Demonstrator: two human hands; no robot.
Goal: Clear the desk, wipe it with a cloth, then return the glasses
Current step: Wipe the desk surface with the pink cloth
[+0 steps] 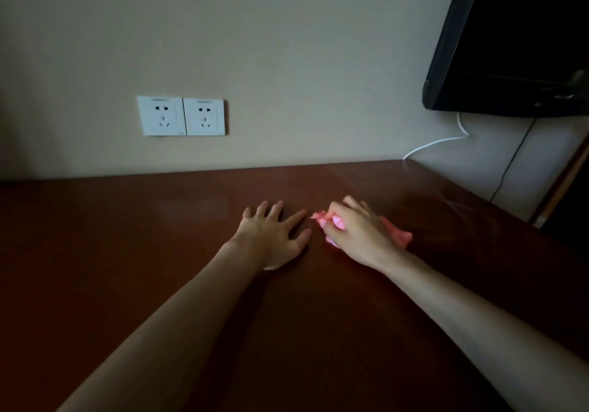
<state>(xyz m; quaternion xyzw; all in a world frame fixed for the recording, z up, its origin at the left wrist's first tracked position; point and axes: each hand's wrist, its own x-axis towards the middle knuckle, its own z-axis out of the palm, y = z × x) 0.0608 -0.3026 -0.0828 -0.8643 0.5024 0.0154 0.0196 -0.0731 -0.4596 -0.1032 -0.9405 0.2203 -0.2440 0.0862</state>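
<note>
Our left hand (274, 235) lies flat on the dark wooden desk (127, 252), fingers spread, just beside our right hand (358, 236), whose curled fingers grip a bunched pink cloth (395, 235) against the desktop. Both sit below and right of the double wall socket (181, 115).

The room is dim around me. Ahead is a plain beige wall (287, 45) with a double white socket plate (181, 116). A black television (516, 45) hangs at my upper right, with white and black cables (446, 141) trailing beneath it.
</note>
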